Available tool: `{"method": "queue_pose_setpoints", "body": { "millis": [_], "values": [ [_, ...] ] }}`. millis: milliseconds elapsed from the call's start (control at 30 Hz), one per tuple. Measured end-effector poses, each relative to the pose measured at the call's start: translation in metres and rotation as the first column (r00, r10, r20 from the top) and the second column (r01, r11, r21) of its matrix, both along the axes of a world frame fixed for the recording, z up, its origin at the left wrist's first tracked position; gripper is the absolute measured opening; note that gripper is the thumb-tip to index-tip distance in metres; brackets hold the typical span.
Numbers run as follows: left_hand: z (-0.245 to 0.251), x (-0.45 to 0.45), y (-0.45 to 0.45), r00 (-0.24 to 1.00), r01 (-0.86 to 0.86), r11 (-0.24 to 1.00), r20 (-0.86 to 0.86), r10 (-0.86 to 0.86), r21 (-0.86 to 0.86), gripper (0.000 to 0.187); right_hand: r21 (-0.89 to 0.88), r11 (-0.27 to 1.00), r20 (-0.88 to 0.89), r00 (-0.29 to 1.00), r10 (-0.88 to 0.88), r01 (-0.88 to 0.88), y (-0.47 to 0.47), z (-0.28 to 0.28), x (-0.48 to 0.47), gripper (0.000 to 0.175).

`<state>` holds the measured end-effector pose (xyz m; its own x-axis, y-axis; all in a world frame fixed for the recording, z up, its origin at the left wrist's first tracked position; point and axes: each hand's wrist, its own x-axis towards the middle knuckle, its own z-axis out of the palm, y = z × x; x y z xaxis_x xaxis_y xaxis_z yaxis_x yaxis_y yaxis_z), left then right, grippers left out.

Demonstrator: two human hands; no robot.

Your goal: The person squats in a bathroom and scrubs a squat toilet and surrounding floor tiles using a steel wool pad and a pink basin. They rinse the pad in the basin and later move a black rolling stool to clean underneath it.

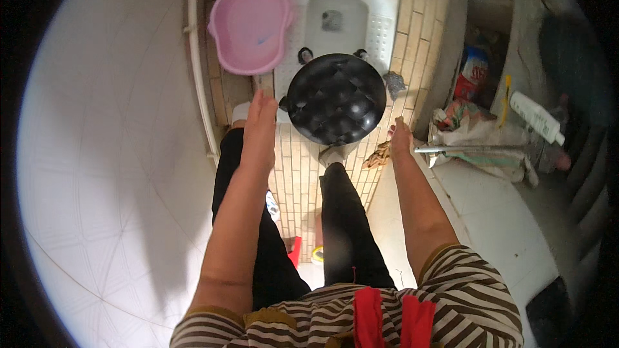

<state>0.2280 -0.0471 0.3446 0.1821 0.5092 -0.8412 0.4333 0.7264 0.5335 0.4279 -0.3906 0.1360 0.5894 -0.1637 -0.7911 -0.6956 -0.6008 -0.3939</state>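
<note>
A round black stool (337, 99) with a tufted, shiny seat stands in front of me, over the near part of a white squat toilet (383, 34). My left hand (261, 118) is left of the seat, its fingers stretched forward, holding nothing that I can see. To the right of the stool, apart from it, hangs my right hand (401, 136) with loosely bent fingers and nothing visible in it. A crumpled brown cloth (378, 155) lies just left of that hand. Beyond my left hand is a pink plastic basin (249, 26).
A white pipe (197, 67) runs along the tiled left wall. On the right, a ledge carries a sack (464, 128), a white bottle (534, 116) and a metal rod (464, 149). Grey crumpled material (395, 85) lies beside the toilet. Something red (295, 251) shows behind my legs.
</note>
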Motion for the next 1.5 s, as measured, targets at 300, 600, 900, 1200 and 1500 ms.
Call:
{"method": "queue_pose_setpoints", "body": {
  "millis": [300, 600, 900, 1200, 1500],
  "values": [
    [0.0, 0.01, -0.062, 0.941, 0.332, 0.941, -0.042, -0.335, -0.06, 0.06, 0.08, 0.958, -0.185, 0.948, -0.258, 0.277, -0.018, 0.008, -0.118, 0.045],
    [-0.081, -0.009, -0.015, 0.719, 0.678, 0.721, -0.326, -0.613, 0.14, 0.051, 0.106, 0.976, -0.219, 0.962, -0.166, 0.192, 0.002, 0.028, -0.188, 0.047],
    [-0.113, 0.037, 0.026, 0.772, 0.557, 0.83, -0.353, -0.529, -0.026, 0.071, 0.245, 0.969, 0.18, 0.979, -0.092, 0.046, 0.038, 0.028, -0.11, 0.051],
    [-0.118, 0.082, 0.022, 0.734, 0.637, 0.76, -0.198, -0.65, -0.133, 0.076, 0.192, 0.974, 0.079, 0.988, -0.136, 0.118, 0.053, 0.035, -0.097, 0.051],
    [-0.114, 0.111, 0.013, 0.662, 0.717, 0.692, -0.225, -0.714, -0.087, 0.079, 0.249, 0.905, -0.028, 0.936, -0.35, 0.346, 0.061, 0.029, -0.11, 0.046]
  ]
}}
